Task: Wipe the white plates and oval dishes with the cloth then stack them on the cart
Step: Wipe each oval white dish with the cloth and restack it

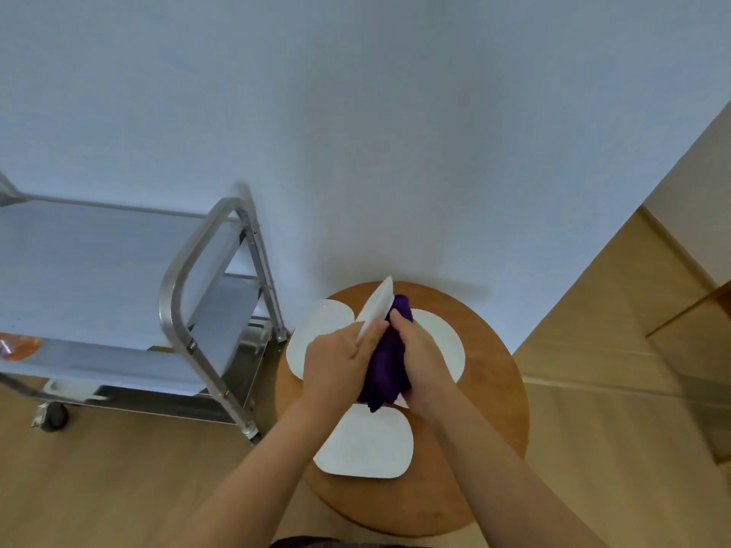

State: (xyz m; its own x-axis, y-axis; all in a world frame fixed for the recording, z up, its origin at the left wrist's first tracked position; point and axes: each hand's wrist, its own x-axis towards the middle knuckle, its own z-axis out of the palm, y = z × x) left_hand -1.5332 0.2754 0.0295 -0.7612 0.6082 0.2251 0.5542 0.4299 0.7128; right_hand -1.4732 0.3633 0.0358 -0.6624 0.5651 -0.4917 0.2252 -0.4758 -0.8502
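- Currently, the left hand [336, 359] grips one white dish [375, 306] by its near edge, fingers clenched on the rim, holding it tilted on edge above the round wooden bench [490, 409]; this angle appears chosen to expose a face to the cloth.
- The right hand [419, 350] grasps the purple cloth [385, 369], fingers curled round it, pressing it against the held dish.
- Three more white dishes lie flat on the bench: one [316, 334] at the left edge, one [443, 342] toward the right, one [368, 444] at the near edge, probably awaiting wiping.
- The steel cart [190, 278] stands just left of the bench, within reach for stacking; no wiped dish is visible on its top shelf.
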